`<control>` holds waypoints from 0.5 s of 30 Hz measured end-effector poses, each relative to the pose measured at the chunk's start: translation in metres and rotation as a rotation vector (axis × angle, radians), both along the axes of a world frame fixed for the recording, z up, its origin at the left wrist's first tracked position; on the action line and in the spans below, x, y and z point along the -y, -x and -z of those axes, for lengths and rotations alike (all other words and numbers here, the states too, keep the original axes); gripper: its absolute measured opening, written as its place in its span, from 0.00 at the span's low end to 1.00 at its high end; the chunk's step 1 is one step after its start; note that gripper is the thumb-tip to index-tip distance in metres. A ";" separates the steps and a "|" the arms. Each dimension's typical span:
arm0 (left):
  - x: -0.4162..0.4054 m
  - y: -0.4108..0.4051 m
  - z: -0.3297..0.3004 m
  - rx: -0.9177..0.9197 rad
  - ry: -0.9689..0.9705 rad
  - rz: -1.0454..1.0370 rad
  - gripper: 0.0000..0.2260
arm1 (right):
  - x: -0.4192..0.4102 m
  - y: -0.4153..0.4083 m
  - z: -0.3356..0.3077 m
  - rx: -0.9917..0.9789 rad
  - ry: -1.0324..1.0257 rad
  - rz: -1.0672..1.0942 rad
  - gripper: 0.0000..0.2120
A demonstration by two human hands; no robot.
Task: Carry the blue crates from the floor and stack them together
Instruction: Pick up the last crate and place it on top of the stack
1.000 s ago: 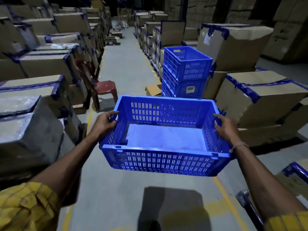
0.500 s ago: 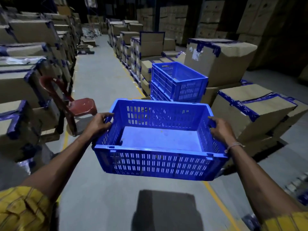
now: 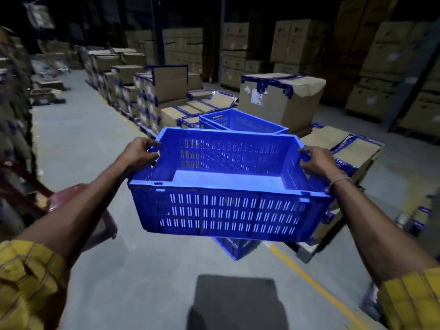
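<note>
I hold an empty blue slotted crate [image 3: 228, 210] in the air in front of me. My left hand [image 3: 139, 152] grips its left end rim and my right hand [image 3: 317, 161] grips its right end rim. Directly behind and below it stands a stack of blue crates [image 3: 240, 121]; the carried crate hides most of the stack, so only the top crate's far rim and a lower corner [image 3: 235, 248] show. The held crate sits about level with the top of the stack, just in front of it.
Taped cardboard boxes [image 3: 281, 96] crowd the right side and line the aisle on the left. A red plastic chair [image 3: 64, 198] stands close at my left. A yellow floor line [image 3: 309, 279] runs along the grey concrete aisle [image 3: 78, 139].
I have walked closer to the stack, which now lies mostly hidden behind the carried crate. The crate has risen in view; the chair has slid to my lower left.
</note>
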State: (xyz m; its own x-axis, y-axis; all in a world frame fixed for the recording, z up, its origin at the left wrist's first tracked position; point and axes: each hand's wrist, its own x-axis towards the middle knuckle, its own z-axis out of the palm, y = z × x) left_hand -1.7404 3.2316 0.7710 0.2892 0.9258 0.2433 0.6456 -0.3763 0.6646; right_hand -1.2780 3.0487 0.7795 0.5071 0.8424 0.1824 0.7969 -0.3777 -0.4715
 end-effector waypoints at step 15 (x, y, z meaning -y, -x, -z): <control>-0.241 -0.045 -0.083 0.033 -0.037 0.202 0.19 | -0.156 0.015 -0.076 0.004 -0.032 0.248 0.28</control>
State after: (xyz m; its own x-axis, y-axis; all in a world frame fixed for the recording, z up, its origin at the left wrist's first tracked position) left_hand -1.6959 3.4725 0.8544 0.4597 0.8399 0.2884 0.5321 -0.5205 0.6678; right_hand -1.2927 3.2043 0.8553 0.6970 0.6859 0.2090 0.6834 -0.5471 -0.4833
